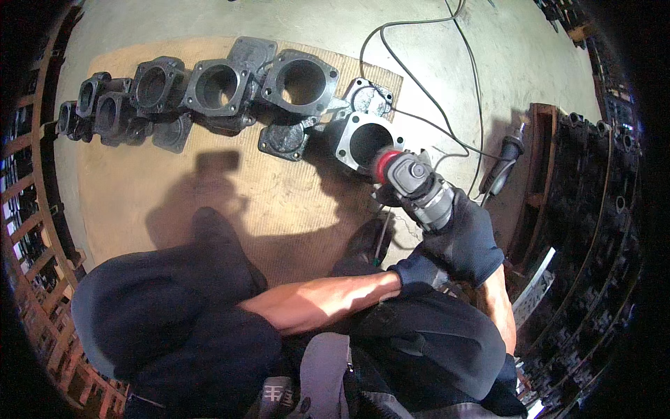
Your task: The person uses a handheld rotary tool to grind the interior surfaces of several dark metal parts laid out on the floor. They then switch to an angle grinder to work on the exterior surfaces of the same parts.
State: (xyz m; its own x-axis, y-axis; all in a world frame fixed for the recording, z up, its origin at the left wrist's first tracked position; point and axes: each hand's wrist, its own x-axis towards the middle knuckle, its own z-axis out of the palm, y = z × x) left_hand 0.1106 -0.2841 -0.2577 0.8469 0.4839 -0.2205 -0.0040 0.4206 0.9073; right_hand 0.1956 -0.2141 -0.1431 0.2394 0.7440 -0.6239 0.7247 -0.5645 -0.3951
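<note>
Both of my hands, in dark gloves, are closed round an angle grinder point(431, 199) right of centre. My left hand point(420, 269) reaches across from the left and overlaps my right hand point(471, 237); most of its fingers are hidden. The grinder's red disc point(386, 165) is at the near right rim of a grey cast metal housing point(343, 142) with a square flange and a round bore. Whether disc and rim touch, I cannot tell. Beside that housing another casting point(299, 84) stands with its bore facing up.
More flanged castings point(218, 87) run leftward in a row on a brown cardboard sheet point(132, 181). A dark handheld power tool point(504, 166) lies on the floor at right, near black cables point(447, 129). Wooden racking point(541, 160) with dark parts lines the right; slatted wood point(45, 174) stands left.
</note>
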